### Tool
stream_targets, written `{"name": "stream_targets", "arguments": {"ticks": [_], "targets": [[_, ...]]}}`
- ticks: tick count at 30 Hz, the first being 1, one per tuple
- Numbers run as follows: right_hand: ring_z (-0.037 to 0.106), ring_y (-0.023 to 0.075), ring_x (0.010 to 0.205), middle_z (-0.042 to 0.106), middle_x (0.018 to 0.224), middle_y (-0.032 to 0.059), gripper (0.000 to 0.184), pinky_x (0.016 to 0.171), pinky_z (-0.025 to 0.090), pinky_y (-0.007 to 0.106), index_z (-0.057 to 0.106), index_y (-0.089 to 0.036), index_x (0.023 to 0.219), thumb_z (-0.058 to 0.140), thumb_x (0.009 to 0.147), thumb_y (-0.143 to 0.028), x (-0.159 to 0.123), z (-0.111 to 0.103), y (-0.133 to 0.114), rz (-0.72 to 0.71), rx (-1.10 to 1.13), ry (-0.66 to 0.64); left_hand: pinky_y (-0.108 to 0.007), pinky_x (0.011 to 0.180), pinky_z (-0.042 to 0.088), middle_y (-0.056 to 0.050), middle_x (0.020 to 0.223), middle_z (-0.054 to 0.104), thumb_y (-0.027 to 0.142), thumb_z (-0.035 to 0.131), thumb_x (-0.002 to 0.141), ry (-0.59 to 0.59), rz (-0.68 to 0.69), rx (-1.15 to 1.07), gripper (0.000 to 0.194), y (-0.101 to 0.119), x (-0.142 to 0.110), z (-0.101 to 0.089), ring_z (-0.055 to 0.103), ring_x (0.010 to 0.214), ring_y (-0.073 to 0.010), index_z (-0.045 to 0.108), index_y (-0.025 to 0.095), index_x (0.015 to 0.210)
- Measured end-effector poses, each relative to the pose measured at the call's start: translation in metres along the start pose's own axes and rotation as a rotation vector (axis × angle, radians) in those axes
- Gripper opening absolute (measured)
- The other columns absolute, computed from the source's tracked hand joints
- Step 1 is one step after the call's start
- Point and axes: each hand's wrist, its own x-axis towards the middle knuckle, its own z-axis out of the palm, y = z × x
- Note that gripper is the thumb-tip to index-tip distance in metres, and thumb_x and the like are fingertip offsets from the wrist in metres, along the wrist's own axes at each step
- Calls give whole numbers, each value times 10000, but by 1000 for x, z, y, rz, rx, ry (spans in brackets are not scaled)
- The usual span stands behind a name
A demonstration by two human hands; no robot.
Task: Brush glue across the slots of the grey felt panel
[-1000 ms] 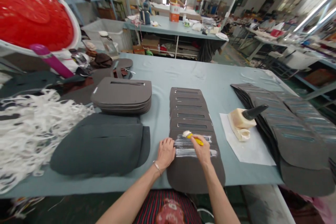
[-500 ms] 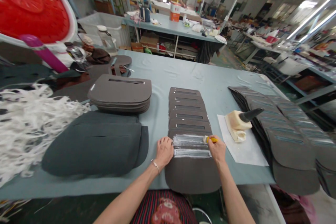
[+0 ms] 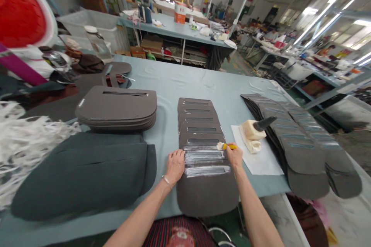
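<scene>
A row of overlapping dark grey leather pieces, each with a slot, runs down the middle of the blue-grey table. The nearest piece and the one above it carry white glue around their slots. My left hand lies on the left edge of these pieces, fingers pressed down flat. My right hand is closed on a small yellow-handled brush, whose white tip touches the right end of the upper glued slot.
A glue pot with a dark brush handle stands on white paper to the right. Two long rows of grey pieces lie further right. A stack of grey pieces, dark fabric and white strips are on the left.
My right hand has carried the brush from the middle of the glued slots to their right end and slightly up. My left hand stays on the left edge. The view has swung right.
</scene>
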Motion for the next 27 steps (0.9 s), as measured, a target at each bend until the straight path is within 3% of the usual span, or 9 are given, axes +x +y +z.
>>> {"name": "stream_targets", "arguments": {"ticks": [4,6,11,14,17,22,27], "targets": [[556,175,609,651,666,43,347,615,386,268,678,-175,783,457,690,-426,18,-26,21,-2,-37,29,-400,946,357,-95,1174,561,152,384,868,12,-5,-62,319,0,0,0,484,1115,-225,519,204,1152],[567,182,600,653,639,44,368,605,393,267,689,-164,809,477,682,-437,23,-42,26,70,-10,74,-404,945,373,-89,1178,564,187,398,868,11,-26,-141,304,-4,1,-1,492,1114,-227,525,212,1143],[601,223,625,642,575,76,380,614,407,282,695,-119,807,470,670,-393,44,-116,62,378,-70,381,-372,938,417,-79,1084,576,363,368,889,48,-88,-427,317,-36,1,-5,540,1045,-207,515,194,1114],[618,245,661,635,553,93,367,651,417,295,693,-101,795,467,657,-355,56,-149,87,456,-109,485,-326,840,450,-40,937,594,485,413,849,48,-195,-441,313,-54,-5,-11,575,895,-194,543,211,927],[629,241,659,631,527,76,327,662,426,288,691,-118,768,475,650,-333,68,-149,103,485,-100,491,-256,672,438,23,698,536,541,406,827,-3,-270,-387,344,-62,-18,-17,534,666,-148,485,223,721],[640,218,600,635,518,50,313,608,440,265,690,-130,795,490,642,-316,81,-116,115,520,-31,450,-195,516,351,60,514,381,533,356,836,-119,-358,-338,396,-65,-38,-17,383,496,-102,379,215,600],[648,201,586,659,577,42,353,564,450,255,680,-141,882,511,642,-337,69,-116,119,543,41,454,-227,564,400,27,613,571,516,380,826,-150,-395,-418,334,-73,-45,-11,553,609,-154,531,240,713]]}}
